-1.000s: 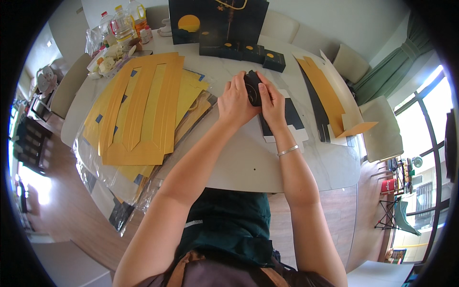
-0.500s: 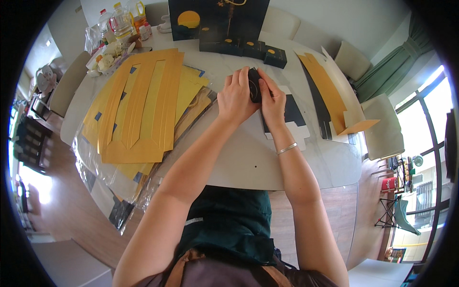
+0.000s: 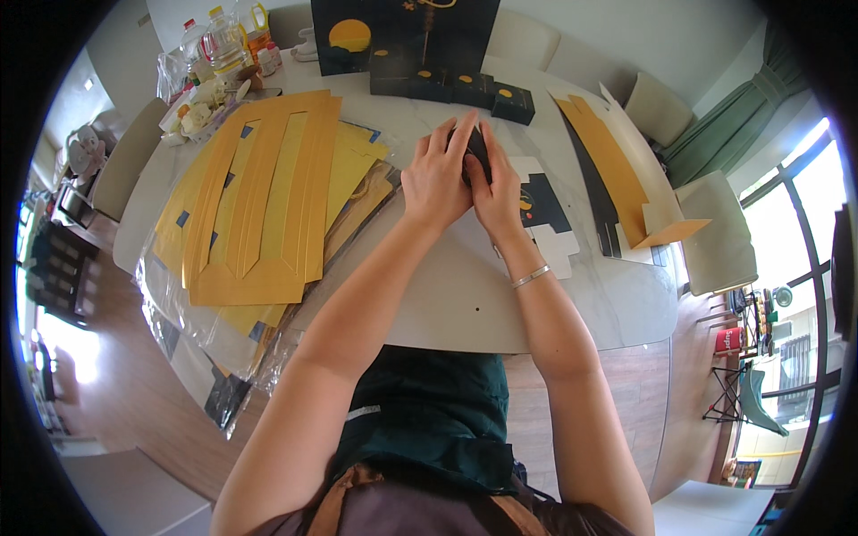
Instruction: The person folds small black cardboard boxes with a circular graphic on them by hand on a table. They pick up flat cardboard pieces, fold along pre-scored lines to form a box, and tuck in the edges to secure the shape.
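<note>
Between my two hands, over the middle of the table, is a small black cardboard box [image 3: 481, 148], mostly covered by fingers. My left hand [image 3: 433, 183] presses on its left side with the fingers stretched up along it. From the other side my right hand [image 3: 498, 192] wraps round it, thumb against the near face. Just right of the right hand lies a flat, unfolded box blank [image 3: 547, 207], dark with white flaps and partly hidden by that hand. Beyond the hands, several small black boxes [image 3: 512, 104] with gold moon prints stand in a row.
A large black gift bag [image 3: 407, 49] stands at the back. Gold card sheets [image 3: 308, 196] and clear plastic wrap [image 3: 179, 295] cover the table's left side. At right lies a long gold and black folded card piece [image 3: 617, 170]. Oil bottles [image 3: 223, 45] stand far left.
My hands have turned the small box and shifted their grip; the left fingers now reach higher over it. The right hand has moved slightly left, baring more of the blank's dark print.
</note>
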Motion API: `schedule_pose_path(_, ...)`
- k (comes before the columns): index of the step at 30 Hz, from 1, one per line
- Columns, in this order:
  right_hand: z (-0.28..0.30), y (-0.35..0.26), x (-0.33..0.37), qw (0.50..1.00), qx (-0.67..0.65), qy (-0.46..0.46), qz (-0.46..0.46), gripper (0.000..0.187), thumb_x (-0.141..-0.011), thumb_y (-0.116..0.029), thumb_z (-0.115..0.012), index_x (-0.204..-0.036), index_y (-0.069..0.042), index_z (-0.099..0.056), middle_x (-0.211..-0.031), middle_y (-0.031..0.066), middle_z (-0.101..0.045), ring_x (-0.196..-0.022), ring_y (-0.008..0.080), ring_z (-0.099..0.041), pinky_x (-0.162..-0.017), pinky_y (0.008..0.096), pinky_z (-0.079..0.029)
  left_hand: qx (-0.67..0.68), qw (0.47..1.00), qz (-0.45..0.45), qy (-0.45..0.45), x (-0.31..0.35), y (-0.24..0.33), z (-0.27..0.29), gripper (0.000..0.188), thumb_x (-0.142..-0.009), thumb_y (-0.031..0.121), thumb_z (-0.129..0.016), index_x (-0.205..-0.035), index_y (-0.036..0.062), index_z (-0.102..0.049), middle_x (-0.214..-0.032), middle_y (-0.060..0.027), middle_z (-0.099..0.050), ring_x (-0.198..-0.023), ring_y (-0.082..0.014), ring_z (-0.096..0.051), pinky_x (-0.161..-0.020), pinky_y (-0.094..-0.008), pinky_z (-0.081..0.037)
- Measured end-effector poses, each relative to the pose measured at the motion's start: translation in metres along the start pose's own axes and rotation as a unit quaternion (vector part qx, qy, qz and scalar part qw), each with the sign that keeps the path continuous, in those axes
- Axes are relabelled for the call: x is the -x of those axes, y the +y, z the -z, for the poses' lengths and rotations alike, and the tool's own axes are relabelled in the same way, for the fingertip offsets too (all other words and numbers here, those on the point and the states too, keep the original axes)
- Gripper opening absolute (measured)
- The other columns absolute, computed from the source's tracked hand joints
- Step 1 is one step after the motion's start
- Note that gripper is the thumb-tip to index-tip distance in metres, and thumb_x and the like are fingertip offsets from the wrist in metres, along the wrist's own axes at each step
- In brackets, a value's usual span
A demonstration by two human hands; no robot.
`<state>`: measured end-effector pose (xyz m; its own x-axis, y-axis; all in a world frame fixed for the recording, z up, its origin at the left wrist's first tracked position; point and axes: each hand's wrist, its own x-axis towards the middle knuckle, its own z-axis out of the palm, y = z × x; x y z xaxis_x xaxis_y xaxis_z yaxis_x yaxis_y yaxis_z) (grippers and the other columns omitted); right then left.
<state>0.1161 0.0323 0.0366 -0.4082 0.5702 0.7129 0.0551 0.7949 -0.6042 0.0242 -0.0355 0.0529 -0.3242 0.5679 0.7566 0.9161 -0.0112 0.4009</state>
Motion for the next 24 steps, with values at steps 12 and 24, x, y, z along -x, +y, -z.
schedule_pose_path(12,-0.005,0.006,0.003,0.998,0.044,0.003,0.046,0.044,-0.093,-0.003,-0.048,-0.137,-0.001,-0.048,-0.142,0.0173,-0.047,-0.123,0.0387,-0.050,-0.102,0.0411,-0.042,0.010,1.000,0.014,-0.004,0.003,0.000,0.000,0.050,-0.079,0.014,-0.066,-0.127,0.0222,-0.054,-0.125,-0.0063,-0.057,-0.102,-0.0340,-0.060,-0.073,-0.0430,-0.055)
schedule_pose_path(24,0.012,-0.007,-0.006,0.994,-0.098,-0.035,-0.013,0.040,-0.094,-0.020,-0.058,-0.131,-0.004,-0.054,-0.135,0.0153,-0.054,-0.124,0.0314,-0.052,-0.102,0.0390,-0.041,0.291,0.950,0.085,-0.079,-0.004,-0.029,-0.008,0.043,-0.085,0.017,-0.065,-0.125,0.0150,-0.050,-0.120,-0.0096,-0.059,-0.101,-0.0300,-0.063,-0.075,-0.0384,-0.055)
